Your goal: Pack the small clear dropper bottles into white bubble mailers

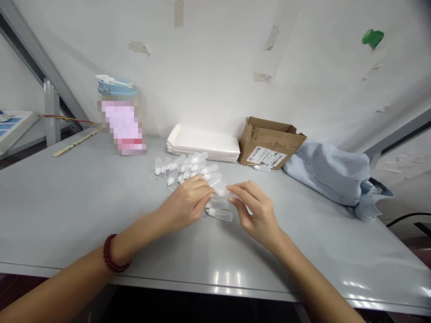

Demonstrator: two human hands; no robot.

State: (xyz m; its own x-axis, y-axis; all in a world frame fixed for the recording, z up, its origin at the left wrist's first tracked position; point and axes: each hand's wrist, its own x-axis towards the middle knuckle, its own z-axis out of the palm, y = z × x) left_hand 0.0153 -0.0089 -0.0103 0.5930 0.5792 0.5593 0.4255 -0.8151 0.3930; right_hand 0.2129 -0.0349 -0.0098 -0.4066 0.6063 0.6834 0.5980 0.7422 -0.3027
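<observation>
One clear bottle [222, 193] bridges two hands: the left hand [192, 197] pinches its cap end, fingers drawn together; the right hand [257, 210], thumb and fingertips slightly parted, grasps its body. Heaped bottles [192, 166], too overlapped to count, lie beyond the left hand; one carton [272, 140] and one white stack [205, 141] sit farther off.

The bottles [222, 215] are clear to milky white, the table [101, 197] pale grey. The stack of sheets [205, 144] is white; the carton [266, 136] is brown, its label [267, 156] white with black print. Dark specks dot the pale blue cloth [330, 175]. The beaded bracelet [107, 254] is dark red, the wall scrap [372, 38] green.
</observation>
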